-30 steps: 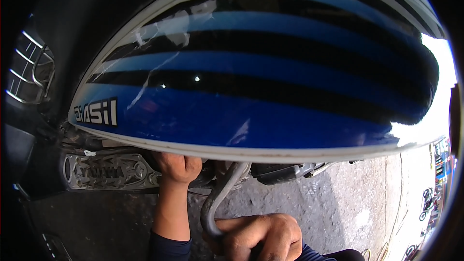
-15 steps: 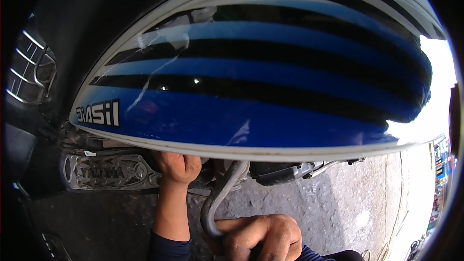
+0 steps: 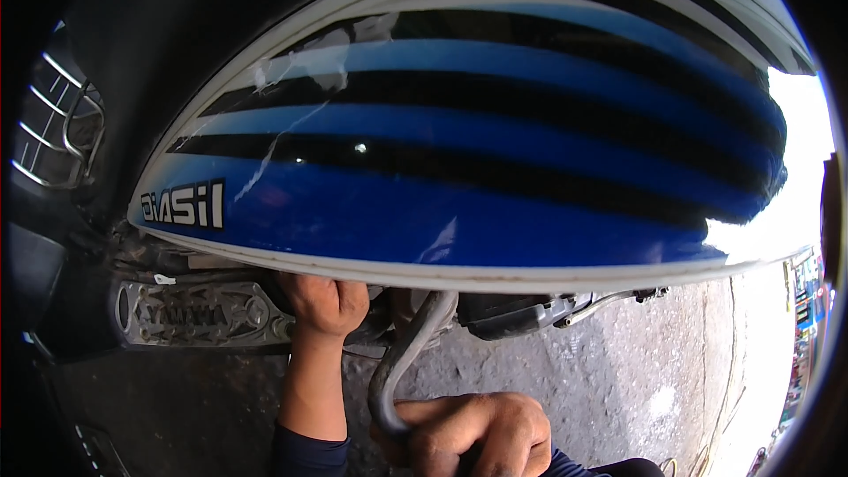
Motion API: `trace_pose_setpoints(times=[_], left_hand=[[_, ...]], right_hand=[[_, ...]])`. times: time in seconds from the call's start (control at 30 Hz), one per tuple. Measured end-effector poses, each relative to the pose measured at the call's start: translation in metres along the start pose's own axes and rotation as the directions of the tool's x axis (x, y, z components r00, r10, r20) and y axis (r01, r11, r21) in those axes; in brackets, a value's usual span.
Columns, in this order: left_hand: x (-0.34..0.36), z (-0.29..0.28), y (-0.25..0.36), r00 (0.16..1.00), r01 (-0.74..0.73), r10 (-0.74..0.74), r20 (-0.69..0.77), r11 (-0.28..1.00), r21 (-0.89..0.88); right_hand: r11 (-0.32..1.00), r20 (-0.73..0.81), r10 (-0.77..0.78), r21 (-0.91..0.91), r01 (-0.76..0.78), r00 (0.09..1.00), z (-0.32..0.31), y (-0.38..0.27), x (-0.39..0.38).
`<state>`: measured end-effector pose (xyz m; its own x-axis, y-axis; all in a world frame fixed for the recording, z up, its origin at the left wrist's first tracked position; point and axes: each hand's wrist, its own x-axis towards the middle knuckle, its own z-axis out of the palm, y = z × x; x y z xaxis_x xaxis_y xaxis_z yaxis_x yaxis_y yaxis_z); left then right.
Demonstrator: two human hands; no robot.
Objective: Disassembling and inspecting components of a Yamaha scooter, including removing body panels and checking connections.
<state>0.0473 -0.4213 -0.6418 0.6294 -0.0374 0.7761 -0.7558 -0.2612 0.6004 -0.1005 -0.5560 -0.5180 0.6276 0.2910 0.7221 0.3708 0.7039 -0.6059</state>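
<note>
A scooter's glossy blue side panel (image 3: 495, 230) with black stripes and a white lower edge fills the upper part of the head view. Just beneath that edge is my left hand (image 3: 329, 305), its fingers curled. The panel hides the fingertips and whatever they hold. At the bottom, my right hand (image 3: 477, 433) is wrapped round the lower bend of a curved grey metal pipe (image 3: 405, 362). From there the pipe rises and disappears behind the panel's edge.
Left of my left hand lies a ridged metal footboard plate (image 3: 203, 314). A dark engine cover (image 3: 512, 314) shows under the panel to the right. Rough grey concrete floor (image 3: 601, 380) lies below. A chrome wire rack (image 3: 57, 124) is at far left, cables (image 3: 707, 450) at lower right.
Both hands keep the same places and grip. The panel has shifted very slightly in the picture.
</note>
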Motion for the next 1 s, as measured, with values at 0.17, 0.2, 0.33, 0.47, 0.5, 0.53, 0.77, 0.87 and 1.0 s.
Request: trace_pose_setpoints(times=[0.17,0.2,0.33,0.47,0.5,0.53,0.77,0.87,1.0], left_hand=[[0.019,-0.017,0.019,0.988,-0.149,0.154,-0.015,0.974,0.168],[0.016,-0.018,0.017,0.987,-0.147,0.157,-0.036,0.971,0.188],[0.016,-0.001,0.017,0.987,-0.158,0.159,0.007,0.975,0.157],[0.009,-0.008,0.009,0.982,-0.170,0.181,-0.046,0.970,0.172],[0.009,-0.008,0.009,0.982,-0.172,0.182,-0.052,0.972,0.161],[0.010,-0.008,0.009,0.982,-0.172,0.182,-0.052,0.972,0.159],[0.011,-0.005,0.011,0.983,-0.169,0.175,-0.046,0.978,0.119],[0.012,-0.008,0.012,0.983,-0.173,0.181,-0.038,0.974,0.145],[0.013,-0.002,0.014,0.981,-0.186,0.194,-0.030,0.968,0.166]], right_hand=[[0.998,0.047,0.068,-0.007,-0.068,0.997,-0.004,-0.002,0.000],[0.974,0.060,0.228,-0.005,-0.228,0.972,-0.003,-0.009,0.001],[0.999,-0.001,0.028,-0.021,-0.028,1.000,-0.001,-0.004,0.001],[0.999,0.049,0.024,0.024,-0.025,0.999,-0.004,0.003,0.003],[1.000,0.062,0.002,0.025,-0.004,0.998,-0.004,0.004,0.003],[1.000,0.061,0.003,0.023,-0.004,0.998,-0.004,0.004,0.003],[0.999,0.081,0.003,0.041,-0.006,0.997,-0.005,0.003,0.000],[0.999,0.080,-0.004,0.042,0.000,0.997,-0.005,0.005,0.001],[0.999,0.070,-0.007,0.033,0.005,0.998,-0.005,0.001,0.000]])
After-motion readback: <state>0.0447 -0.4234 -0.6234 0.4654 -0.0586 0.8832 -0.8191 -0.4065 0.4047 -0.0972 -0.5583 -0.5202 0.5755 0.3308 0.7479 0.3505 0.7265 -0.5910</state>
